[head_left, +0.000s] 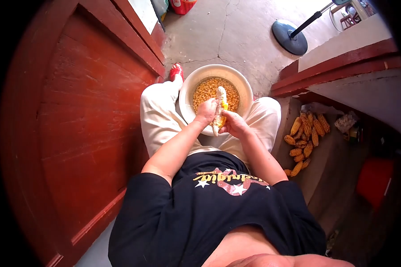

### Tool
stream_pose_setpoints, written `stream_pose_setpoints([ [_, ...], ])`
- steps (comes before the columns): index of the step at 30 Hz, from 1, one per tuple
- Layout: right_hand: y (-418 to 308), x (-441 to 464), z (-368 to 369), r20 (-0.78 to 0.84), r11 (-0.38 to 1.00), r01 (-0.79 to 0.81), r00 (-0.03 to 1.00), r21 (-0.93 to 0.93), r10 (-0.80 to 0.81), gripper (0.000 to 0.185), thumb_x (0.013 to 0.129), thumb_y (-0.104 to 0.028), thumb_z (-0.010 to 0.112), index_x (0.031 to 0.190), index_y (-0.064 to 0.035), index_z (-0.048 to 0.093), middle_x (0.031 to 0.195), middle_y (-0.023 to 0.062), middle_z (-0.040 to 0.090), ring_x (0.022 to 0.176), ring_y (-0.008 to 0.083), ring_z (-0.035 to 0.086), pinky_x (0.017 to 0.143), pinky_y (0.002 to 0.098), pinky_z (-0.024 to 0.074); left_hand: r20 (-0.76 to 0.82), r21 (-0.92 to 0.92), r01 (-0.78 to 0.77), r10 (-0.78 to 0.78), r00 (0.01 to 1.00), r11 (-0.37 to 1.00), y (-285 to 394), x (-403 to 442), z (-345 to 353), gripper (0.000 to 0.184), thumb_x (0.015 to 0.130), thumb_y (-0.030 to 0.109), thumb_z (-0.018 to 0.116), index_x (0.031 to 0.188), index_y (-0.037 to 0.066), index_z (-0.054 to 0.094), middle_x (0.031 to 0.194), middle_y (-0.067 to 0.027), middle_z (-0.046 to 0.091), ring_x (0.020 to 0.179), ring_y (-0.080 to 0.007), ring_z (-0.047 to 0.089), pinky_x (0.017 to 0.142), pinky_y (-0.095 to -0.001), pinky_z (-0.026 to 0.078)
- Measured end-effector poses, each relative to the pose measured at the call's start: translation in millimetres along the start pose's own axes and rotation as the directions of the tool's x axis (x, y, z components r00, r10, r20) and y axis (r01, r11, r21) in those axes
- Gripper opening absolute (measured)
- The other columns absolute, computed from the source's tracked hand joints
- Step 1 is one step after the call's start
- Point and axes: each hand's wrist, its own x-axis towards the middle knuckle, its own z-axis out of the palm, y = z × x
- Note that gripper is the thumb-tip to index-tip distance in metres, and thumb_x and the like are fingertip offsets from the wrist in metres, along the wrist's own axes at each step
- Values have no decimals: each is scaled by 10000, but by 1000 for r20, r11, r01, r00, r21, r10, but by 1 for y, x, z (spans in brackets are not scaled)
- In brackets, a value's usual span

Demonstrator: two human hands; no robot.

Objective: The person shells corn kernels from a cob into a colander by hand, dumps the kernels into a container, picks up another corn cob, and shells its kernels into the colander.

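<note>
A corn cob (220, 94) is held lengthwise over the basin, its far end pointing away from me. Much of it is stripped pale, while yellow kernels (225, 107) show along its right side; whether these sit on a second cob I cannot tell. My left hand (206, 111) is closed around the cob from the left. My right hand (234, 124) grips it from the right, nearer to me, with its fingers partly hidden. Below both hands, a wide pale basin (187, 84) between my knees contains many loose corn kernels (205, 90).
Several unshelled corn cobs (306, 131) lie piled on the right, beside a plastic bag (344, 121). A red wooden door (84, 111) stands close on the left. Ahead, a fan's round black base (289, 38) rests on the cracked concrete floor (209, 40). A red container (182, 5) is at the top.
</note>
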Motion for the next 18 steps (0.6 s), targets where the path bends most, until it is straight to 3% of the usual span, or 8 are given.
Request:
stream_pose_setpoints([
  [2,-1,-2,5,-64,997,22,998,-73,-27,351,886,-305,488,1081,-13,508,853,97,622,602,180,614,476,282,527,75,-386,98,-74,994,917,-13,3,5,462,895,446,414,990,27,584,835,-166,631,795,-297,612,701,-378,445],
  [3,-2,-2,9,-134,972,52,987,-231,-85,360,881,-311,503,1074,-7,506,853,93,606,569,168,597,462,275,519,167,-517,281,-226,960,809,3,-2,-2,531,875,502,432,1014,15,591,851,-154,633,812,-259,610,715,-359,442],
  [4,-1,-3,13,-193,921,67,970,-383,-150,370,876,-318,518,1067,0,503,853,88,589,536,157,579,449,268,512,167,-514,283,-229,959,810,14,-4,-6,531,875,502,432,1014,15,591,851,-154,633,812,-259,610,715,-359,442],
  [7,5,0,16,-180,906,88,968,-415,-177,386,856,-324,556,1044,9,499,862,87,567,551,149,563,416,252,493,55,-60,208,-205,977,976,31,-7,-10,602,841,572,429,915,3,612,843,-208,623,820,-339,603,721,-396,441],
  [11,5,-4,16,-191,888,117,956,-444,-221,377,844,-317,572,1000,19,503,851,94,574,610,162,582,399,253,486,-33,0,142,-141,989,990,4,-4,9,540,888,490,398,841,-10,597,737,-229,597,741,-362,594,676,-409,439],
  [14,6,-4,17,-208,870,117,948,-480,-242,375,843,-316,573,981,25,503,838,96,575,609,161,583,393,261,485,-81,81,113,-107,991,990,1,-4,14,474,904,418,389,846,-3,601,761,-220,604,749,-365,594,676,-412,440],
  [16,6,-4,16,-214,854,118,942,-507,-257,373,842,-315,574,973,27,504,831,96,576,605,161,583,391,265,484,-114,28,81,-78,990,996,1,-7,15,434,907,376,390,858,-1,600,771,-218,606,752,-364,595,670,-410,443],
  [18,7,-4,13,-214,919,96,959,-381,-189,378,836,-322,579,973,22,507,814,91,580,591,160,583,391,266,484,-148,-25,48,-51,988,999,2,-10,14,395,909,335,392,870,1,598,780,-216,608,756,-363,595,665,-408,446],
])
